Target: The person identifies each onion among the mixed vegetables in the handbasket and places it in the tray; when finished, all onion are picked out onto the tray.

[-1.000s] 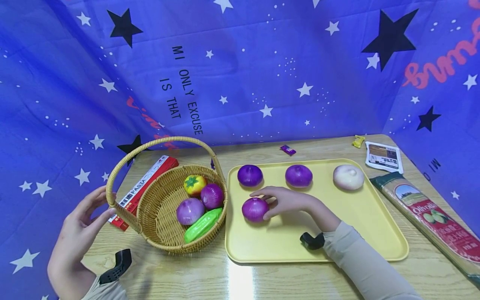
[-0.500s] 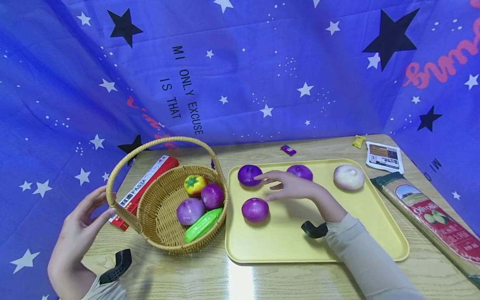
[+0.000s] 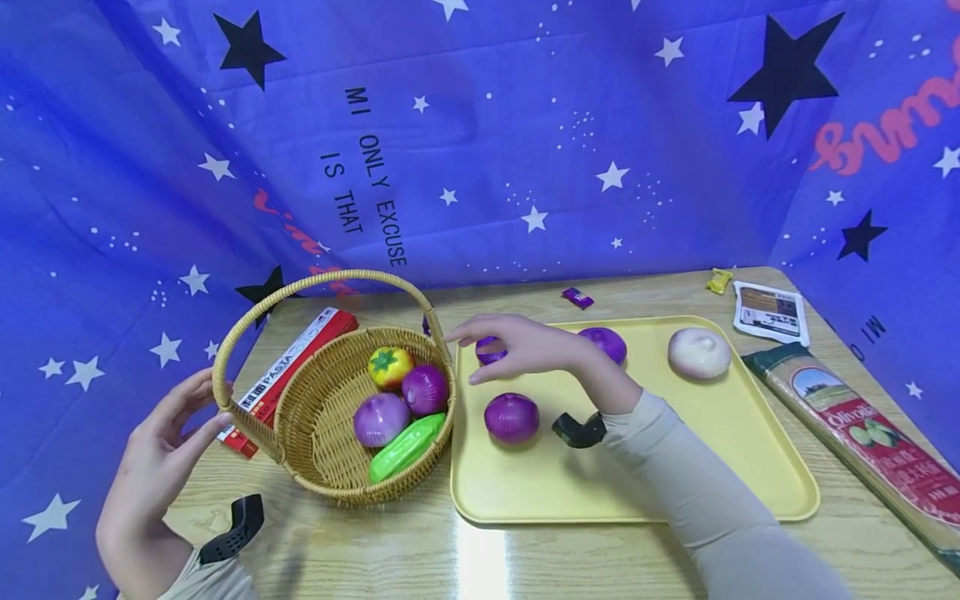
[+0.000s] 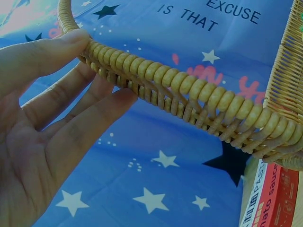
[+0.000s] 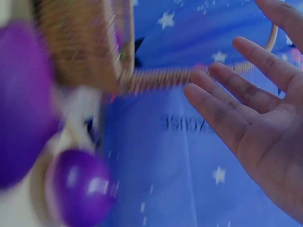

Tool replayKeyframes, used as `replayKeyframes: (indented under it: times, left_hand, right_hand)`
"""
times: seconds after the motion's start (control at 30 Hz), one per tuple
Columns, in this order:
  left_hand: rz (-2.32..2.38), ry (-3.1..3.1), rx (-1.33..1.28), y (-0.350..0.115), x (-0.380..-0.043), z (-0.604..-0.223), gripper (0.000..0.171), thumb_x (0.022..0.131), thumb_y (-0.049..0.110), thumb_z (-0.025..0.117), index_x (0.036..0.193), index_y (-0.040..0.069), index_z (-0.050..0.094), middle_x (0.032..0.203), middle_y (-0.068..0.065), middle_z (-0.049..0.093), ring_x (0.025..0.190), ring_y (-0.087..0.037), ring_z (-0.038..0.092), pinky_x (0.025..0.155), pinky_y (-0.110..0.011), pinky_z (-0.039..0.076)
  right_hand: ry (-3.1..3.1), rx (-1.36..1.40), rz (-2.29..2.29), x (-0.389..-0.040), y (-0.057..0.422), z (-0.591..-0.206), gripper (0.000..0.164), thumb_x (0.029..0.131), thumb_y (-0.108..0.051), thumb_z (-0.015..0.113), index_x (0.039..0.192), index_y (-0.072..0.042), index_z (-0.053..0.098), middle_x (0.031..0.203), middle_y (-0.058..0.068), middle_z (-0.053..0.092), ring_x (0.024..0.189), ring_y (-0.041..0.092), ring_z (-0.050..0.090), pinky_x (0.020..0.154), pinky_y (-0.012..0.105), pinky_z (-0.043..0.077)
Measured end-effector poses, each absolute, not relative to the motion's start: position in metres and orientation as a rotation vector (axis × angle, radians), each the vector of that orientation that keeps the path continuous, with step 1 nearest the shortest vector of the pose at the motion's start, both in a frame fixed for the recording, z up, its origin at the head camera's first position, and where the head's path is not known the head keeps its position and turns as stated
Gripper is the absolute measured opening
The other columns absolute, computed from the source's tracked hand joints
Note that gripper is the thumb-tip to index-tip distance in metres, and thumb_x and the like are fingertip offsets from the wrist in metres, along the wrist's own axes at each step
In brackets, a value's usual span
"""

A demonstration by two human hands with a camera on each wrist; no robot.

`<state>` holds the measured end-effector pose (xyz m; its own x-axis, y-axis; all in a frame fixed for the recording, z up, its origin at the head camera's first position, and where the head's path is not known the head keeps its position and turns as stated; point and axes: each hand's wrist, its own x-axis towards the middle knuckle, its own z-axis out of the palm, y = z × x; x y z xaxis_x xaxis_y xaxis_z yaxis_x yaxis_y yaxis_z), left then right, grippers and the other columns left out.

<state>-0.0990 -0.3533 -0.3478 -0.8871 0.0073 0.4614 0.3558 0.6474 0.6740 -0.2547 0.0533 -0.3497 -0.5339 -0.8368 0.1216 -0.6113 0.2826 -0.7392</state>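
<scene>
My left hand (image 3: 161, 475) holds the lower left part of the wicker basket's handle (image 4: 175, 85), thumb on one side and fingertips on the other. Inside the basket (image 3: 322, 425) lie two purple onions (image 3: 381, 420), a yellow-and-red tomato-like piece (image 3: 390, 367) and a green ridged vegetable (image 3: 407, 448). My right hand (image 3: 525, 343) holds nothing; its fingers are spread and reach toward the basket's right rim. It passes over the tray, partly covering a dark purple onion (image 3: 489, 351). Just below it sits another purple onion (image 3: 512, 418).
The yellow tray (image 3: 622, 492) also bears a purple onion (image 3: 604, 344) and a whitish onion (image 3: 698, 353). Right of it are an Olivoilà pasta bag (image 3: 862, 433) and a white packet (image 3: 770, 312). A red pasta box (image 3: 300, 367) lies behind the basket, and small candies (image 3: 577, 297) lie at the back.
My right hand has let go of the front purple onion, lifted away and swung left toward the basket. That onion stays on the tray. My left hand keeps its place on the handle.
</scene>
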Motion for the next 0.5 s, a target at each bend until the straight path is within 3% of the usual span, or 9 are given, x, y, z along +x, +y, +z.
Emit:
replayKeyframes:
  times: [0.17, 0.33, 0.5]
  left_hand:
    - [-1.127, -2.456, -0.278, -0.353, -0.099, -0.347, 0.056, 0.085, -0.011, 0.059, 0.137, 0.003, 0.045, 0.115, 0.028, 0.055, 0.109, 0.012, 0.052, 0.083, -0.001, 0.045]
    - [-1.137, -2.462, -0.285, -0.353, -0.100, -0.347, 0.056, 0.086, -0.010, 0.058, 0.138, 0.004, 0.045, 0.116, 0.027, 0.055, 0.110, 0.012, 0.051, 0.083, -0.001, 0.045]
    - [-1.136, -2.475, -0.278, -0.354, -0.100, -0.348, 0.056, 0.087, -0.009, 0.059, 0.139, 0.005, 0.044, 0.116, 0.029, 0.054, 0.109, 0.014, 0.051, 0.081, -0.001, 0.045]
  right_hand:
    - [2.103, -1.312, -1.158, -0.254, 0.009, -0.340, 0.056, 0.084, -0.023, 0.071, 0.136, -0.013, 0.050, 0.137, 0.004, 0.051, 0.128, 0.022, 0.049, 0.106, 0.038, 0.044]
    - [2.038, -1.265, -1.123, -0.262, -0.032, -0.342, 0.052, 0.087, -0.026, 0.068, 0.135, -0.017, 0.051, 0.137, -0.001, 0.052, 0.125, 0.019, 0.052, 0.104, 0.027, 0.045]
    - [2.043, -1.308, -1.106, -0.276, -0.066, -0.355, 0.048, 0.091, -0.026, 0.063, 0.136, -0.012, 0.050, 0.140, 0.003, 0.051, 0.122, 0.018, 0.056, 0.100, 0.021, 0.045]
